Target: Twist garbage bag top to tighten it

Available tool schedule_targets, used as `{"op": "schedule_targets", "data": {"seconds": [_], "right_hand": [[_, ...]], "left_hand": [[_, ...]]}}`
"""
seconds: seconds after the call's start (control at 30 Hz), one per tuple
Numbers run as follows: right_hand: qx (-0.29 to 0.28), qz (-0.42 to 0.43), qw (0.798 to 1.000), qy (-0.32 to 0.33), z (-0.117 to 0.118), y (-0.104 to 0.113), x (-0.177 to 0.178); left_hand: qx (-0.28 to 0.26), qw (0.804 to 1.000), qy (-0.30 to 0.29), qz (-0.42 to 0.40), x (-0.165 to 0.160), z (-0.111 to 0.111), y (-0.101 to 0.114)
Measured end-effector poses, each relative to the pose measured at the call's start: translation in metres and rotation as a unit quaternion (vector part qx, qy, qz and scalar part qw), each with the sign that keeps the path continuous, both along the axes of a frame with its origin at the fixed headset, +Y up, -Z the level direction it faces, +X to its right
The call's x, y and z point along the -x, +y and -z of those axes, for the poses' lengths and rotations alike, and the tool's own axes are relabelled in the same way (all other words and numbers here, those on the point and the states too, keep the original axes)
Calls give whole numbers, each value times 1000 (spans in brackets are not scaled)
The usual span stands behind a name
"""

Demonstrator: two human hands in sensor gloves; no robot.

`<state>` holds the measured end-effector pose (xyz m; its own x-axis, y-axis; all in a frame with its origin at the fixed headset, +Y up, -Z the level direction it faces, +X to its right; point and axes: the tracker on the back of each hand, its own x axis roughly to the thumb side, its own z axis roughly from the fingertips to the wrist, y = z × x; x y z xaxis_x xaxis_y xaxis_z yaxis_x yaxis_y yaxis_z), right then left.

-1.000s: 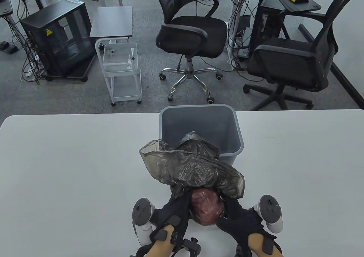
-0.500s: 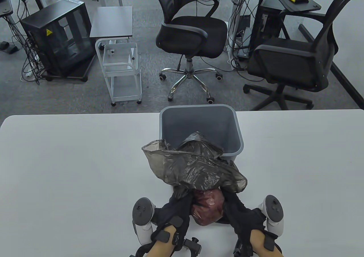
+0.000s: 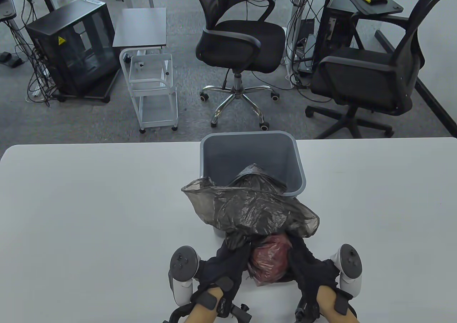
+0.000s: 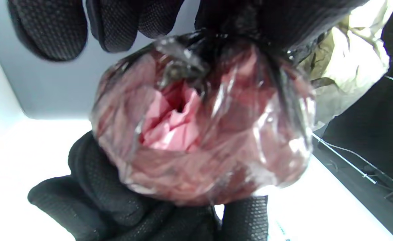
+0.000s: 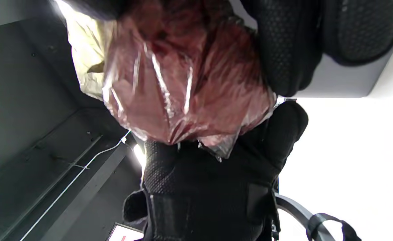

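On the white bench (image 3: 89, 208), my left hand (image 3: 221, 269) and right hand (image 3: 307, 269) each close their grip on the neck of the garbage bag (image 3: 269, 260), its red-filled bulge between them, loose top flopped toward the grey bin (image 3: 250, 151) beyond.

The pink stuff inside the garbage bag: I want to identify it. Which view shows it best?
The left wrist view: crumpled pink contents show through the film. The right wrist view shows a reddish bulge, the table view a smaller one.
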<state>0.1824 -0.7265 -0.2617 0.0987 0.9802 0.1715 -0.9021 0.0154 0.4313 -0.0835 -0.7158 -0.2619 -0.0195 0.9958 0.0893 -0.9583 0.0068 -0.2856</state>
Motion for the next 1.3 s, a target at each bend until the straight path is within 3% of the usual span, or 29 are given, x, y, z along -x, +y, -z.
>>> {"op": "schedule_targets", "data": {"seconds": [0.2, 0.33, 0.47, 0.63, 0.83, 1.07, 1.23, 1.3], "right_hand": [[-11, -28, 999, 25, -2, 0, 7], [-23, -37, 998, 42, -2, 1, 9], [-8, -11, 1000, 10, -1, 2, 4], [14, -6, 1000, 5, 0, 0, 1], [-1, -10, 1000, 16, -2, 1, 5], [8, -4, 1000, -12, -1, 1, -1], [15, -1, 1000, -6, -1, -1, 0], [13, 8, 1000, 4, -1, -1, 2]], "left_hand": [[19, 999, 45, 3, 8, 1, -3], [26, 999, 31, -5, 6, 1, -3], [18, 1000, 3, -8, 2, 1, -4], [-9, 1000, 19, 14, 2, 0, 1], [-5, 999, 40, 32, 5, 1, 0], [4, 1000, 0, 14, -1, 0, -2], [0, 1000, 9, 18, 1, 1, 0], [-8, 998, 37, 42, 4, 0, 1]]}}
